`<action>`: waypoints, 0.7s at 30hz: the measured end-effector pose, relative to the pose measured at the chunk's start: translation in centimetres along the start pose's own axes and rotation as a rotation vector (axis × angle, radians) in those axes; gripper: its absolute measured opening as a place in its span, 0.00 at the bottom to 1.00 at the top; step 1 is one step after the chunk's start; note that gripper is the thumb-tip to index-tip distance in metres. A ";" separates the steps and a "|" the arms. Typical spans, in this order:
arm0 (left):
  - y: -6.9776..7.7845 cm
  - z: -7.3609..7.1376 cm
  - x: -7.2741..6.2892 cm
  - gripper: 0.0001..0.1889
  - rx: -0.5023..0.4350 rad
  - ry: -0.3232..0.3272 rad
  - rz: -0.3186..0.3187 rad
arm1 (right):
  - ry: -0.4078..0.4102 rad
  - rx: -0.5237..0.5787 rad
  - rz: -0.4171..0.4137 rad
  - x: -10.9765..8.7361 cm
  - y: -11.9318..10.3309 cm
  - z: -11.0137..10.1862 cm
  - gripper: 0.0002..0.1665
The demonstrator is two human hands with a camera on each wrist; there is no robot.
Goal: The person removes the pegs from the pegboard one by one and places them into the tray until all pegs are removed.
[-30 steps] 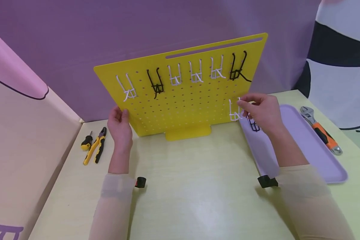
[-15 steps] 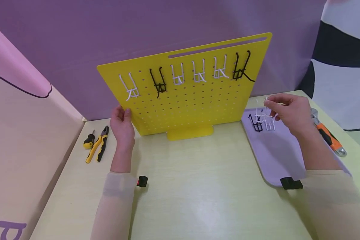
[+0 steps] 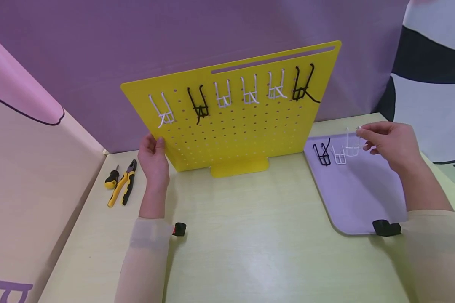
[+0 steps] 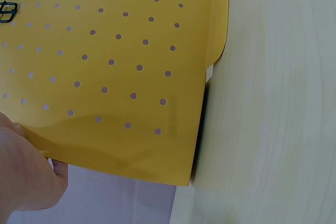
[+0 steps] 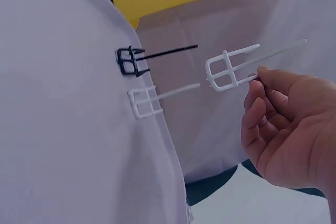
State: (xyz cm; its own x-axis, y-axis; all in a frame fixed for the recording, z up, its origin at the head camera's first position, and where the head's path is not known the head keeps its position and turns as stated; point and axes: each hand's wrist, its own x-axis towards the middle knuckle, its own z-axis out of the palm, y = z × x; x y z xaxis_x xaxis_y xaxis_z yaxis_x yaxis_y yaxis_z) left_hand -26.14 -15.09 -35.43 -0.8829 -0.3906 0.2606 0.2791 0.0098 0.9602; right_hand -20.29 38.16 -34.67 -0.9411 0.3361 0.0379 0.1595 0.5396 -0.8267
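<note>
White wire hook (image 5: 231,69) is pinched by the tip of one prong between the thumb and fingers of the right grip (image 3: 388,145). Its framed end is hung just below and to the left of those fingertips, above the far part of a lilac tray (image 3: 364,206). By the left grip (image 3: 153,162) the left edge of a yellow pegboard (image 4: 125,77) is clasped, with the thumb placed on the front face and a finger seen behind it.

In the tray, to the left of the right grip, a second white hook (image 3: 340,158) is placed, and a black hook (image 3: 323,159) is set farther left; in the right wrist view both are seen apart from the held one.

To the right of the left grip, the pegboard is stood on the surface (image 3: 250,227) with a flat yellow foot (image 3: 239,167). Above and to the right of that grip, six board hooks (image 3: 250,98) are hung in a row: one white, one black, three white, one black.

To the left of the left grip, pliers (image 3: 129,173) are laid, with a stubby screwdriver (image 3: 112,178) placed just beside them, farther from the grip.
</note>
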 end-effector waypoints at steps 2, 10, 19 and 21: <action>0.0 0.0 0.0 0.13 -0.001 0.001 0.002 | -0.002 -0.015 0.011 0.3 0.5 -0.2 0.38; 0.0 -0.1 0.0 0.14 -0.023 -0.006 0.002 | -0.029 -0.077 0.047 1.4 2.1 -1.6 0.40; 0.0 0.0 -0.2 0.13 -0.043 -0.020 0.028 | -0.100 -0.174 0.131 3.0 3.5 -1.8 0.40; 0.0 0.0 -0.1 0.13 -0.044 -0.017 0.026 | -0.113 -0.185 0.135 3.5 3.9 -1.6 0.39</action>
State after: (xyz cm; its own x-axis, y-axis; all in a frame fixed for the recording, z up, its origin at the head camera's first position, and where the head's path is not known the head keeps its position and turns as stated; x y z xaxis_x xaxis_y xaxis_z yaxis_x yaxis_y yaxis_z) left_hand -26.02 -15.03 -35.47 -0.8814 -0.3750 0.2874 0.3181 -0.0211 0.9478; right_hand -22.46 42.68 -36.88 -0.9332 0.3319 -0.1380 0.3284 0.6312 -0.7026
